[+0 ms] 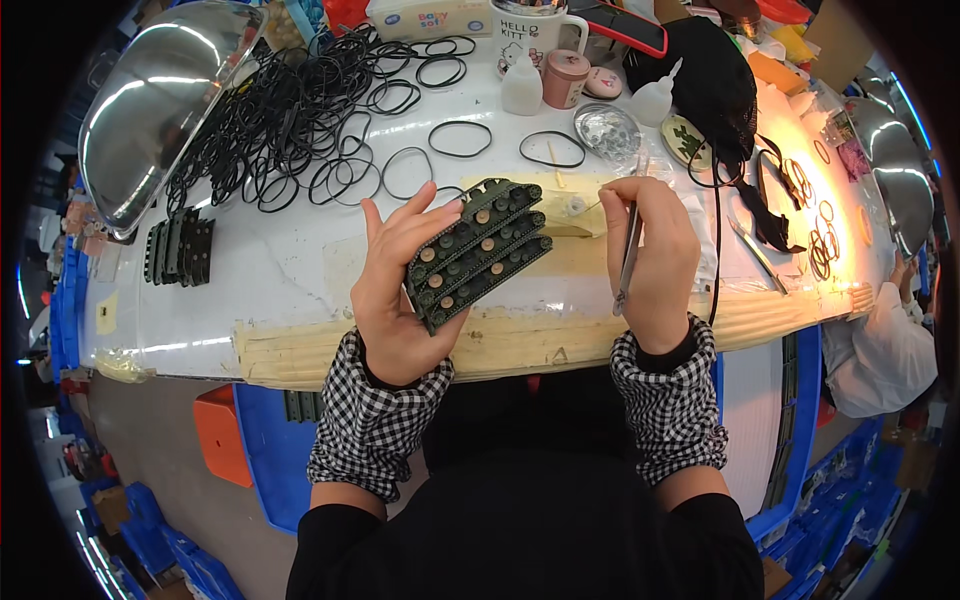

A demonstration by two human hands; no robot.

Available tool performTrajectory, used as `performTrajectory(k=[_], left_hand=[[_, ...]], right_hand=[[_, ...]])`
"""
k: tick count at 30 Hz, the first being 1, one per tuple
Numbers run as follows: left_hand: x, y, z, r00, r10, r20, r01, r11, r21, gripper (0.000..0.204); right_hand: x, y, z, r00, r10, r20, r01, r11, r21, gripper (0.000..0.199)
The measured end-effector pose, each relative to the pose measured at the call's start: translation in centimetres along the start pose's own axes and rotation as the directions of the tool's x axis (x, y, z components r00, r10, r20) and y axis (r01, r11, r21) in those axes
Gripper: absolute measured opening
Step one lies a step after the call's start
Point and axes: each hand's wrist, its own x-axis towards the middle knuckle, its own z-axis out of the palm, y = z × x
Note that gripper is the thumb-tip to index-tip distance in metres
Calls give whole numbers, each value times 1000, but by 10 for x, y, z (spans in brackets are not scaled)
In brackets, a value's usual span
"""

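Note:
My left hand (400, 285) is closed around a stack of several dark green toy tank wheel strips (480, 250), held tilted above the table's front edge. Rows of round wheels show on them, some with copper-coloured centres. My right hand (655, 250) is closed on a slim grey metal tool (629, 255), perhaps tweezers, that lies along the palm. From its fingertips a very thin point reaches left, toward a small whitish blob (575, 206) on a yellow taped pad (590, 222). Whether that point belongs to the metal tool I cannot tell.
A heap of black rubber bands (270, 130) covers the back left. More green strips (180, 248) stand at the left. White squeeze bottles (522, 88), a mug (535, 35) and a pink jar (566, 80) line the back. Pliers (770, 190) lie right; blue trays (275, 460) sit below.

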Motion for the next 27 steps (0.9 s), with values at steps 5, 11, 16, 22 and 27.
performTrajectory(k=[5, 11, 16, 22, 27], left_hand=[[0, -1, 1, 1000, 0, 16, 0, 1000, 27, 56], [0, 0, 0, 1000, -7, 16, 7, 999, 36, 55], [1, 2, 0, 1000, -19, 9, 19, 999, 35, 55], [0, 2, 1, 1000, -21, 6, 21, 999, 39, 55], [1, 2, 1, 1000, -24, 2, 23, 999, 45, 55]], right_hand=[[-5, -5, -3, 989, 56, -139, -36, 990, 140, 10], [0, -2, 0, 993, 29, -116, -12, 989, 148, 9], [-2, 4, 4, 996, -80, -49, 80, 997, -3, 7], [-11, -25, -5, 952, 300, 63, -260, 680, 686, 6], [-10, -39, -9, 899, 356, 254, -421, 549, 722, 14]])
